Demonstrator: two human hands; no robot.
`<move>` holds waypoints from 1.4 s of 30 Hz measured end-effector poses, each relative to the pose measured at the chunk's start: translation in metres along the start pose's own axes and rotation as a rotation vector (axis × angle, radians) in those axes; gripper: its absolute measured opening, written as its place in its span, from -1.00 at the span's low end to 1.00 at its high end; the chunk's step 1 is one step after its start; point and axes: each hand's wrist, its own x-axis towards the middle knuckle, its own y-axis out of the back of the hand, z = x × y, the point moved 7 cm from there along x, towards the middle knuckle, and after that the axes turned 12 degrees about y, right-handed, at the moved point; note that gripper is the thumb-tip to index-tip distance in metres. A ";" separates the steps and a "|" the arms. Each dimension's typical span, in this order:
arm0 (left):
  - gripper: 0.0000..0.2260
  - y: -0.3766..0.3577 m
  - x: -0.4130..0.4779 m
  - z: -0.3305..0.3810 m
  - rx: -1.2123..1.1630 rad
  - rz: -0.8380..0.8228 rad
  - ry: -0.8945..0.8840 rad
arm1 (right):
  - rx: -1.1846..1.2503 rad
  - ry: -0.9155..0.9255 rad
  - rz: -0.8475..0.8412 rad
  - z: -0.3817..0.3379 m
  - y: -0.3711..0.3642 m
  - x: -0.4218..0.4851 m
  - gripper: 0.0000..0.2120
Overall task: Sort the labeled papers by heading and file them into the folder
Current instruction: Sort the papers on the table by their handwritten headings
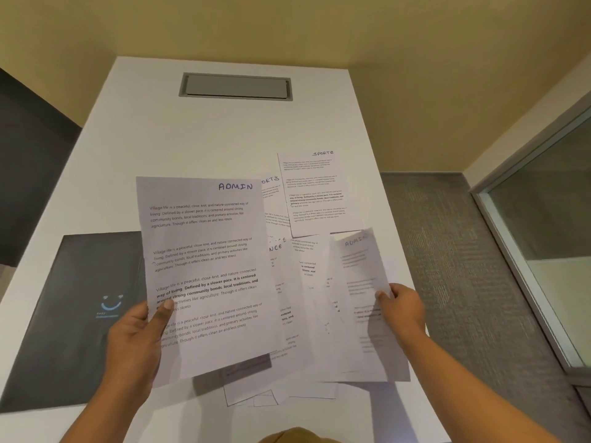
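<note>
The left hand [137, 334] grips a white printed sheet headed "ADMIN" in blue handwriting [204, 270] by its lower left edge, thumb pressed on the front, and holds it lifted and slightly tilted above the white rectangular table [204, 139]; four blocks of black text run down the page, the third partly in bold. The right hand [401, 310] pinches a second white sheet with a blurred "ADMIN" heading [364, 282] at its right edge, this one curling upward at the top. That makes two ADMIN sheets, one in each hand. Between and beneath them lies a loose spread of overlapping white papers [300, 282]; their exact number cannot be told. Farther out, a white sheet headed "SPORTS" [315, 193] lies flat on the table, with another partly covered sheet reading "ORTS" [271, 187] just beside it, so two sports headings show. One dark grey folder with a pale blue smile logo [80, 314] lies closed on the table at the left, partly behind the left-hand sheet.
</note>
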 end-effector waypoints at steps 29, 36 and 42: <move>-0.85 -0.047 -0.010 0.005 -0.070 -0.154 0.003 | 0.816 0.224 -0.008 -0.144 0.052 -0.019 -0.89; -0.74 -0.072 -0.036 0.013 -0.086 -0.276 0.008 | 1.001 0.020 -0.274 -0.145 -0.011 -0.044 -0.76; -0.79 -0.082 -0.045 0.014 -0.005 -0.337 0.054 | 0.942 0.044 -0.329 -0.141 -0.022 -0.050 -0.65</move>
